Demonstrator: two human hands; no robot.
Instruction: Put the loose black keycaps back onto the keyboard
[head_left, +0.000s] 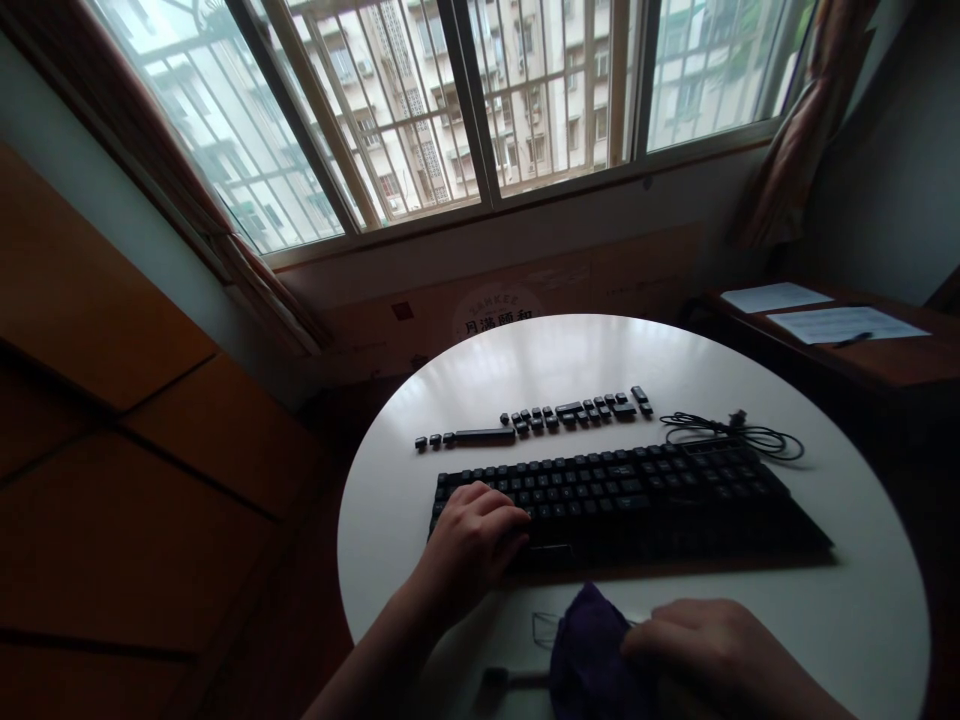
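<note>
A black keyboard (600, 495) lies on a round white table (390, 560). My left hand (476, 530) rests on its left front part, fingers curled together and pointing down at the keys; whatever may be between the fingertips is hidden. Low in the view, my right hand (697, 645) is closed at the right edge of a dark purple cloth (596, 655), fingertips against the fabric. A thin wire loop (545, 629) and a dark-headed brush-like tool (514, 679) stick out to the left of the cloth, partly covered by it.
Behind the keyboard stand loose black keycaps (570, 416) in rows, with a long space bar keycap (485, 437) at left. A coiled black cable (739, 434) lies at the right. Papers (847, 324) and a pen (853, 341) are on a brown desk (900, 365) beyond.
</note>
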